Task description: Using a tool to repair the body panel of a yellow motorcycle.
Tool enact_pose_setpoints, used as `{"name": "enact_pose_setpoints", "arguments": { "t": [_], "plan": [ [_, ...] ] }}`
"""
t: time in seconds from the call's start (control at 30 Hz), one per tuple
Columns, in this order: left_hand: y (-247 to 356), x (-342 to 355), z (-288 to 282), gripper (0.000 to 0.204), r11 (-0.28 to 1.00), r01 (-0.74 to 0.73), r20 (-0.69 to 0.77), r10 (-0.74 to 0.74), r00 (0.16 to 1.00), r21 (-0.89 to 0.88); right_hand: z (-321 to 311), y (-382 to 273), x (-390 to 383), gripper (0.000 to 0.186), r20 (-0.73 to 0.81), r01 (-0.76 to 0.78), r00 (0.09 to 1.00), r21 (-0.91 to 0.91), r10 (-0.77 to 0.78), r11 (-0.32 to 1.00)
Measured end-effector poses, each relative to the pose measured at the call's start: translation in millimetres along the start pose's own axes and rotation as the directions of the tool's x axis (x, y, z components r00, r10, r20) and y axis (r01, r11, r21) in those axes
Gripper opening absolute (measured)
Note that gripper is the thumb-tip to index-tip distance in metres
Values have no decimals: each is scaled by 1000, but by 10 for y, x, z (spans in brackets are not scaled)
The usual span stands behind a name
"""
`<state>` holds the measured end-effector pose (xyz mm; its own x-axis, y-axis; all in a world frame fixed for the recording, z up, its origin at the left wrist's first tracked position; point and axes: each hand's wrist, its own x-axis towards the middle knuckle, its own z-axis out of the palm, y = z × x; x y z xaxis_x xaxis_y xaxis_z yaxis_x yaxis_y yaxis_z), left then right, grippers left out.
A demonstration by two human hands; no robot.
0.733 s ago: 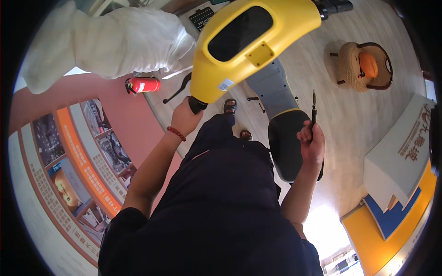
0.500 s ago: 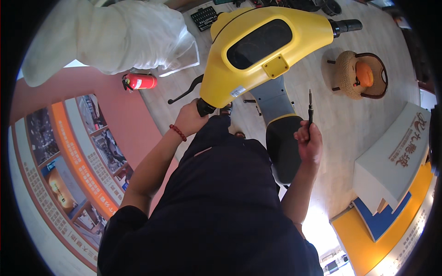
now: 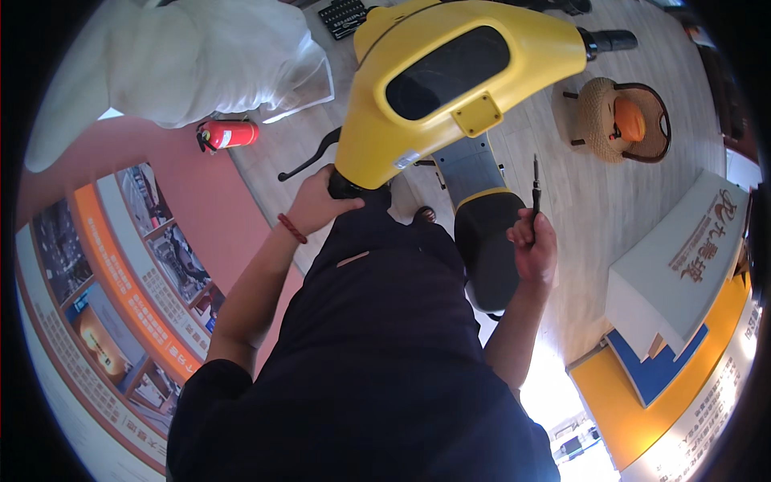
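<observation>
A yellow electric scooter (image 3: 546, 50) stands before me, its dark display panel (image 3: 447, 72) facing up. My left hand (image 3: 316, 202), a red bead bracelet on its wrist, is wrapped round the black left handlebar grip (image 3: 344, 186), just below the brake lever (image 3: 309, 157). On the right, my right hand (image 3: 536, 251) is closed round the black handle of a slim screwdriver (image 3: 536, 195). Its metal shaft points up and away from me, apart from the scooter. Behind the screwdriver hand lies the black scooter seat (image 3: 491, 257).
A red fire extinguisher (image 3: 229, 134) stands at the left, near a white draped cover (image 3: 217, 64). At the far side lies a black tool case (image 3: 341, 18). A woven chair (image 3: 598, 120) with an orange cushion and a white counter (image 3: 675, 257) stand to the right.
The view has shifted slightly, and the scooter front appears a little further left and nearer. My left hand still holds the grip, and my right hand still holds the screwdriver upright.
</observation>
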<state>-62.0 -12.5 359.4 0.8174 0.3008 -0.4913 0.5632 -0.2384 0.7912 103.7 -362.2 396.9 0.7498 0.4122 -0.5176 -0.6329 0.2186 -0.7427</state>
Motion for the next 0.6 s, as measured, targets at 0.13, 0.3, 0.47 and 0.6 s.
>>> {"name": "enact_pose_setpoints", "arguments": {
  "t": [0.13,0.3,0.47,0.6],
  "plan": [
    [-31,47,-67,40,999,32,116,-31,993,-6,-78,50,84,32,-9,-17,1000,-39,17,999],
    [-32,-30,-1,43,996,85,7,-85,996,13,-286,128,107,32,87,-4,996,-84,11,996],
    [50,-75,70,43,992,13,-115,1,993,124,-507,34,-39,32,65,-30,997,-89,35,996],
    [82,-135,155,45,982,25,-228,19,974,188,-711,-16,-172,32,51,-17,998,-82,21,996]
  ]
}}
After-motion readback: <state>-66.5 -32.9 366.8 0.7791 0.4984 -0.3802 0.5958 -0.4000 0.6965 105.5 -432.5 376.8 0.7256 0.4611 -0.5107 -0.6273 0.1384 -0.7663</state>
